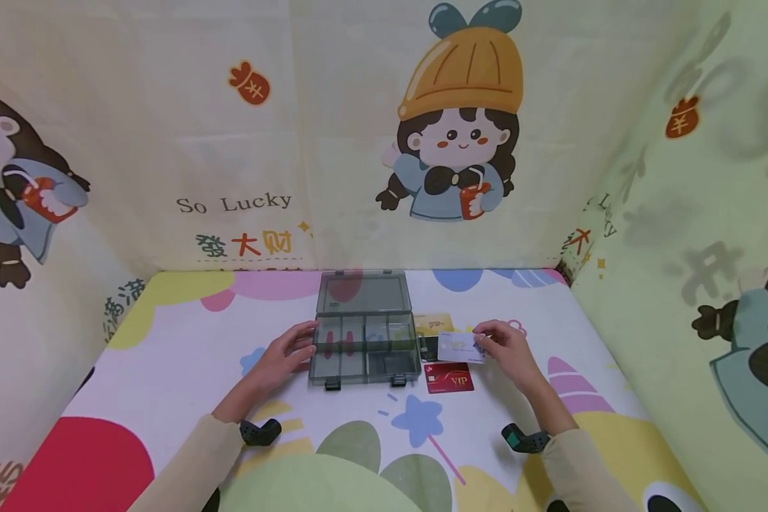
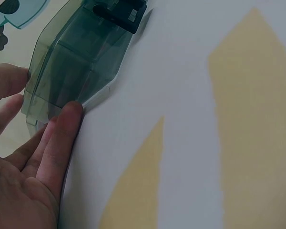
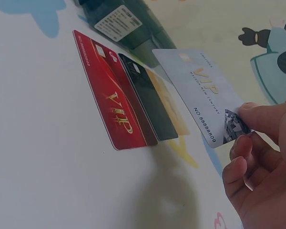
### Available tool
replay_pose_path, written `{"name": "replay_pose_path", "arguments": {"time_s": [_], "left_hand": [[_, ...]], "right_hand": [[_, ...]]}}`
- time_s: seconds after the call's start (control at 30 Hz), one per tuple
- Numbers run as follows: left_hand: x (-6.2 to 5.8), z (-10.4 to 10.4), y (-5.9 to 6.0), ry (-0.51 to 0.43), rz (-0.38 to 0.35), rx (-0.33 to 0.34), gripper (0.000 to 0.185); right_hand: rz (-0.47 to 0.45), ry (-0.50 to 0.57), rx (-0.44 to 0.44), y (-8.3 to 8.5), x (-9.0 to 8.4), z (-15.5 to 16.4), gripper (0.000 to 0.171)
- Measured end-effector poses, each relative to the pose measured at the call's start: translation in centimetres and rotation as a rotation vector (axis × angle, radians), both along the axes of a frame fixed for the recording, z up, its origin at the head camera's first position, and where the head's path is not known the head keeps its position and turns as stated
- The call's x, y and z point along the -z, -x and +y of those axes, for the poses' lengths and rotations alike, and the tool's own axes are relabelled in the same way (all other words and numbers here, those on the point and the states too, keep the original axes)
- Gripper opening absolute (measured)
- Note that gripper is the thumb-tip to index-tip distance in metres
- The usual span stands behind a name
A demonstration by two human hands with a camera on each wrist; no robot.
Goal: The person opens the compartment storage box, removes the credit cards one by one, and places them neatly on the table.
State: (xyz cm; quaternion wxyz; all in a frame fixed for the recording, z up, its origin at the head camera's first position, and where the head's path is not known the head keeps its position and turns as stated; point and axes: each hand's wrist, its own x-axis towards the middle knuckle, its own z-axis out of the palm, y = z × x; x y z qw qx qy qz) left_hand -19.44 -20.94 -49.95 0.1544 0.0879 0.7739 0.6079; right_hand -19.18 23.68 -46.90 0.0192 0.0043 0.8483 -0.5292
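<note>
A silver-white VIP card [image 3: 193, 90] is pinched by one end between the thumb and fingers of my right hand [image 1: 508, 352], raised above the table. Below it lie a red VIP card [image 1: 449, 378], a black card [image 3: 148, 95] and a gold card [image 1: 432, 325]. Left of the cards stands a grey see-through compartment box [image 1: 338, 368], its lid [image 1: 363, 294] thrown back. Against the box's left side rest the fingertips of my left hand [image 1: 287, 353], not curled round it. In the left wrist view, those fingers touch the box's corner [image 2: 62, 90].
A patterned cloth [image 1: 384, 491] covers the table. Printed fabric walls [image 1: 333, 178] enclose it at the back and both sides. The box has a black latch [image 1: 333, 384] at its front edge. A label [image 3: 118, 23] shows on its side.
</note>
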Motion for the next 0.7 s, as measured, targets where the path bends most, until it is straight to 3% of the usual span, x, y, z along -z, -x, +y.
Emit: {"name": "replay_pose_path", "arguments": {"time_s": [0.7], "left_hand": [[0.2, 0.1, 0.2, 0.003, 0.013, -0.004, 0.052]], "right_hand": [[-0.010, -0.014, 0.022, 0.5, 0.7, 1.4, 0.022]]}}
